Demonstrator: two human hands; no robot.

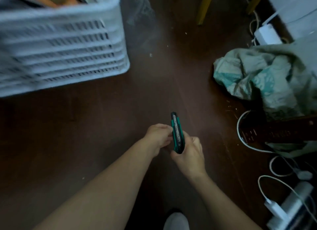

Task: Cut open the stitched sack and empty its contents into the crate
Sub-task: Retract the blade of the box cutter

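Observation:
A green and black utility knife [177, 133] points away from me above the dark floor. My right hand [189, 155] grips its rear end. My left hand [158, 137] pinches its side near the slider. No blade shows past the tip. A crumpled pale green woven sack [260, 77] lies on the floor at the right, apart from both hands. The white slatted plastic crate [65, 46] stands at the upper left, blurred, with orange and olive items inside.
White cables [240, 135], a charger and a power strip [281, 212] lie along the right edge. A dark slatted object [274, 132] sits below the sack. Yellow chair legs [205, 6] stand at the top. My grey shoe [175, 221] shows at the bottom.

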